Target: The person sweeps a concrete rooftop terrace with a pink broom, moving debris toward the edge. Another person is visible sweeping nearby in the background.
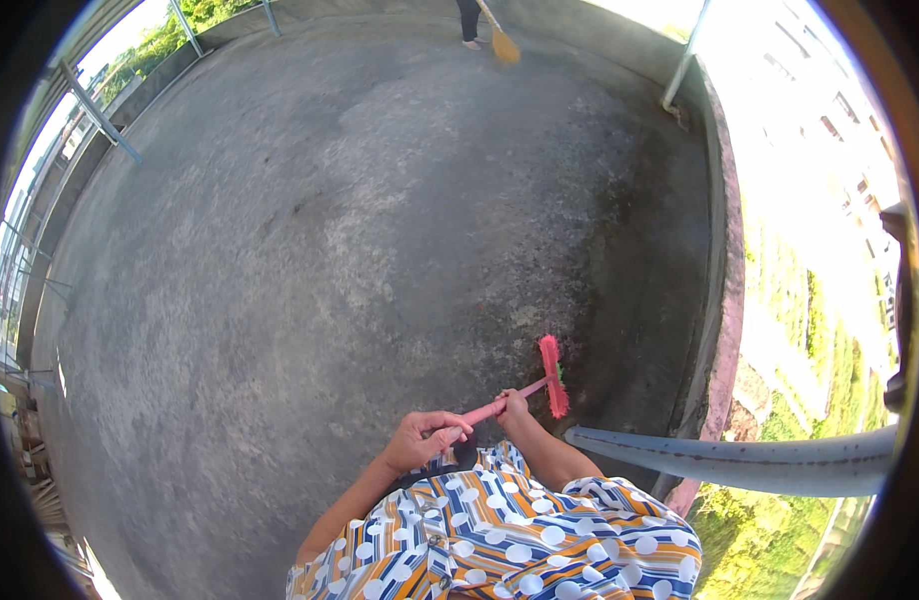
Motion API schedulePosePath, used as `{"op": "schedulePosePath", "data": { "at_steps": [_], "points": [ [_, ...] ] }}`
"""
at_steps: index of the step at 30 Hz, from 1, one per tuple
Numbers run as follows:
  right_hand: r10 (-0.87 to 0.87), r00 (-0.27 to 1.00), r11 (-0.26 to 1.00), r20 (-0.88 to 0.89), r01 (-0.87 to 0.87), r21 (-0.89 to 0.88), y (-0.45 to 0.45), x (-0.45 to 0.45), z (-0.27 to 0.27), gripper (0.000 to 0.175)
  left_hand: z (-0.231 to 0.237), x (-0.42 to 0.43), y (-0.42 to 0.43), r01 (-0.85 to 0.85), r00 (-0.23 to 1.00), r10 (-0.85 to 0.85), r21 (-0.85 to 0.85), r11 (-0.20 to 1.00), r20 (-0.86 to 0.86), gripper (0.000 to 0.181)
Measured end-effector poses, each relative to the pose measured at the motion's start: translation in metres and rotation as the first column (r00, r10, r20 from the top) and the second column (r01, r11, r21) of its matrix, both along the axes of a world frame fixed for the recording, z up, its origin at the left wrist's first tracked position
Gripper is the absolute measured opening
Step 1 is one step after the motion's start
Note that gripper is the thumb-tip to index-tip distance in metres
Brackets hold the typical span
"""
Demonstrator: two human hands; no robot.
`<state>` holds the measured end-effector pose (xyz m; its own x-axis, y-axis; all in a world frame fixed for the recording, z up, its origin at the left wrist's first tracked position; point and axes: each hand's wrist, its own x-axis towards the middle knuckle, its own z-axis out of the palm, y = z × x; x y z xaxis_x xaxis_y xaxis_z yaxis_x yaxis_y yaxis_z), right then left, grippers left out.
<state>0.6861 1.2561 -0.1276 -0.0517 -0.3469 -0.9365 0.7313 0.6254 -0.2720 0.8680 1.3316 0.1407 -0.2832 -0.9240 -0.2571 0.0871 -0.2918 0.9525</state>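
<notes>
A pink push broom with a red-pink bristled head (552,375) stands on the concrete floor ahead and to the right of me. Its pink handle (483,412) slants back toward my body. My left hand (428,440) holds the upper end of that handle, thumb and fingers curled about it. Farther down the handle, nearer the head, my right hand (513,409) is wrapped around it. A bit of green shows at the right side of the broom head. The bristle tips are too small to make out.
Rough grey concrete floor (317,262) spreads ahead, darker along the right. A low parapet (723,300) edges that side, with a grey metal post (729,457) close by my right. At the far end a person (469,22) stands with a yellow broom (504,46). Clutter (36,465) lies far left.
</notes>
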Motion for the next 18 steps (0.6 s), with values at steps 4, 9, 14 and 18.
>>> {"op": "schedulePosePath", "data": {
  "at_steps": [4, 9, 14, 18],
  "points": [
    [-0.079, 0.997, 0.997, 0.011, 0.079, -0.013, 0.006, 0.01, 0.005, 0.011, 0.003, 0.008, 0.007, 0.015, 1.0, -0.014, 0.016, 1.0, -0.027, 0.015],
    [-0.061, 0.998, 0.998, -0.031, 0.06, -0.017, 0.015, 0.01, 0.013, 0.01, -0.002, 0.016, 0.012, 0.044, 0.995, -0.053, -0.107, 0.993, -0.084, 0.015],
    [0.089, 0.992, 0.996, -0.084, -0.088, 0.02, 0.029, 0.033, 0.009, 0.006, 0.002, 0.031, 0.03, -0.075, 0.997, 0.071, -0.126, 0.989, -0.035, 0.015],
    [0.363, 0.932, 0.927, 0.02, -0.363, 0.091, 0.048, 0.11, 0.004, 0.006, 0.03, 0.058, 0.057, -0.202, 0.969, 0.223, -0.178, 0.963, 0.109, 0.029]
  ]
}}
